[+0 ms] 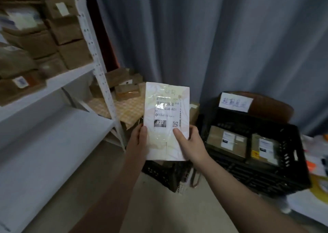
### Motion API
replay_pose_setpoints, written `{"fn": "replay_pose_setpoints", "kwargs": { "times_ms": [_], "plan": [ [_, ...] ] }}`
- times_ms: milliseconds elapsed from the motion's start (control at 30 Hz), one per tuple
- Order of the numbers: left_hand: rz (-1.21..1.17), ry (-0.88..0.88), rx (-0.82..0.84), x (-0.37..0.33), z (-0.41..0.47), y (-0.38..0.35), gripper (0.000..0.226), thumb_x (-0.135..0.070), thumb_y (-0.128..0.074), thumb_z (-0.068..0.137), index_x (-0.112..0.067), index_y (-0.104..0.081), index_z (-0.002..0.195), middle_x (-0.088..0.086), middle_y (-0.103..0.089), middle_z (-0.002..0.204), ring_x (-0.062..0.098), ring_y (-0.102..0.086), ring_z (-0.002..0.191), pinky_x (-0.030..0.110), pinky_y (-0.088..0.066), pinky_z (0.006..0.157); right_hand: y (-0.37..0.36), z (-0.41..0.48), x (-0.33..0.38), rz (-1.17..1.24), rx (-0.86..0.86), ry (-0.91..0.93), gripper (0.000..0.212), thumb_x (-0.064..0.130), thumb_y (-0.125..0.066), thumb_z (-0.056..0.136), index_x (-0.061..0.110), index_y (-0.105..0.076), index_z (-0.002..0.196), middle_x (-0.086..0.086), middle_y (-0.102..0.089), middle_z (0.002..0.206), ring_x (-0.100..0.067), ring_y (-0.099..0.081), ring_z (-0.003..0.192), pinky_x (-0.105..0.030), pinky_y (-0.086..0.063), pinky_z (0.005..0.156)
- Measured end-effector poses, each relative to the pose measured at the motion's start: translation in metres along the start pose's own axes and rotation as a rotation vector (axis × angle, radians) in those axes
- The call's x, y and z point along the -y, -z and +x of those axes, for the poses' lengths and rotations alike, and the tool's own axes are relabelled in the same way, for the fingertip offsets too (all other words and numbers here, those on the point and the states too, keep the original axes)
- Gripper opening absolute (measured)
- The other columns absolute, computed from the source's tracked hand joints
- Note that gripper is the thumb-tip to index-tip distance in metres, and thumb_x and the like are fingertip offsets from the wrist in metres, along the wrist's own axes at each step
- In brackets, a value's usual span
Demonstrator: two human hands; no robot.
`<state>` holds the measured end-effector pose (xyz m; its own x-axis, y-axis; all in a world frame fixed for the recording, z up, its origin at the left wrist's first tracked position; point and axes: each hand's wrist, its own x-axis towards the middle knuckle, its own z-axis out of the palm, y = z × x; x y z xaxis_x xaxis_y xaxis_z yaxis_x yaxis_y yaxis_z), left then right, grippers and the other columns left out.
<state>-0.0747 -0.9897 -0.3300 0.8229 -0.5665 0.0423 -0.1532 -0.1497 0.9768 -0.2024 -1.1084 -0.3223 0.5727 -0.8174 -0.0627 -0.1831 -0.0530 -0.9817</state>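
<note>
Fingers (pixel 177 134) pinch parcel (pixel 166 97) | left hand (pixel 138 138), right hand (pixel 190 141) at lower edges | upright

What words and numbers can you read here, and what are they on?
"032": white on a black patch of the shipping label on the white parcel.
"038-E01": same label; glare hides its start.
"E01": same label, small.
Paper sign on the black crate: blue handwriting, blurred.
Labels on the brown boxes: too small.

The parcel (pixel 166 122) label reads "032" and, seemingly, "038-E01"; the crate's sign is illegible.
</note>
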Motion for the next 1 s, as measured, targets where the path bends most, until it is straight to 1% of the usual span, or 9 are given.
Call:
{"fn": "replay_pose_setpoints", "kwargs": {
  "times_ms": [100,200,300,367,467,600,733,867,1000],
  "plan": [
    [-0.011,0.029,0.061,-0.004,-0.002,-0.057,0.033,-0.052,-0.031,0.098,-0.037,-0.055,0.116,-0.015,-0.059,0.110,-0.002,-0.055,0.096,0.017,-0.040,0.071,0.054,0.009,-0.016,-0.011,-0.040,-0.043,0.059,0.052,-0.063,0.085,0.021,-0.038,0.130,0.017,-0.056,0.105,-0.003,-0.060,0.096,-0.024,-0.052,0.077],
    [-0.030,0.046,0.155,-0.010,-0.007,-0.110,0.025,-0.055,-0.030,0.096,-0.048,-0.055,0.094,-0.021,-0.062,0.093,-0.014,-0.056,0.079,0.010,-0.042,0.060,0.101,0.017,-0.032,-0.003,-0.108,-0.085,0.056,0.050,-0.064,0.084,0.022,-0.041,0.126,0.019,-0.055,0.103,-0.004,-0.060,0.095,-0.023,-0.051,0.075],
    [-0.010,0.085,0.244,-0.009,-0.002,-0.153,0.047,-0.069,-0.025,0.084,-0.039,-0.051,0.109,-0.025,-0.059,0.096,-0.012,-0.056,0.084,0.014,-0.043,0.063,0.137,0.028,-0.047,0.021,-0.159,-0.135,0.053,0.049,-0.065,0.084,0.024,-0.042,0.123,0.013,-0.057,0.108,-0.007,-0.061,0.097,-0.021,-0.051,0.074],
    [0.006,0.138,0.281,-0.006,0.007,-0.177,0.047,-0.068,-0.025,0.085,-0.039,-0.047,0.115,-0.027,-0.057,0.094,-0.017,-0.055,0.078,0.009,-0.040,0.058,0.154,0.036,-0.059,0.070,-0.167,-0.178,0.049,0.051,-0.065,0.083,0.030,-0.041,0.120,0.011,-0.059,0.109,-0.008,-0.064,0.095,-0.021,-0.053,0.072],
    [-0.002,0.242,0.315,0.005,0.027,-0.208,0.042,-0.064,-0.026,0.092,-0.041,-0.043,0.122,-0.023,-0.056,0.094,-0.009,-0.057,0.076,0.012,-0.040,0.057,0.170,0.049,-0.081,0.225,-0.123,-0.264,0.048,0.053,-0.068,0.081,0.039,-0.044,0.120,0.008,-0.064,0.113,-0.010,-0.070,0.090,-0.022,-0.056,0.067],
    [-0.012,0.316,0.331,0.020,0.064,-0.249,0.047,-0.058,-0.025,0.096,-0.034,-0.039,0.134,-0.021,-0.054,0.097,-0.004,-0.052,0.083,0.016,-0.039,0.060,0.187,0.076,-0.106,0.279,-0.049,-0.358,0.066,0.049,-0.073,0.077,0.042,-0.040,0.134,0.013,-0.062,0.122,-0.007,-0.065,0.103,-0.032,-0.055,0.085],
    [0.031,0.330,0.448,0.031,0.101,-0.292,0.048,-0.058,-0.029,0.095,-0.031,-0.037,0.135,-0.019,-0.057,0.095,-0.003,-0.055,0.081,0.015,-0.040,0.057,0.210,0.107,-0.122,0.318,-0.161,-0.439,0.061,0.045,-0.076,0.076,0.035,-0.048,0.130,0.010,-0.067,0.115,-0.007,-0.068,0.098,-0.029,-0.054,0.084],
    [0.058,0.362,0.671,0.038,0.120,-0.337,0.060,-0.061,-0.045,0.089,-0.036,-0.028,0.141,-0.014,-0.062,0.107,0.000,-0.059,0.089,0.020,-0.047,0.067,0.238,0.123,-0.134,0.310,-0.300,-0.459,0.055,0.043,-0.072,0.080,0.028,-0.052,0.129,0.008,-0.069,0.114,-0.011,-0.068,0.100,-0.033,-0.053,0.090],
    [0.067,0.466,0.842,0.050,0.121,-0.383,0.070,-0.052,-0.057,0.088,-0.034,-0.022,0.145,-0.002,-0.057,0.127,0.018,-0.058,0.111,0.044,-0.047,0.097,0.272,0.124,-0.149,0.275,-0.400,-0.464,0.040,0.035,-0.066,0.088,0.028,-0.056,0.126,0.005,-0.069,0.113,-0.013,-0.067,0.101,-0.029,-0.055,0.086]
  ]
}}
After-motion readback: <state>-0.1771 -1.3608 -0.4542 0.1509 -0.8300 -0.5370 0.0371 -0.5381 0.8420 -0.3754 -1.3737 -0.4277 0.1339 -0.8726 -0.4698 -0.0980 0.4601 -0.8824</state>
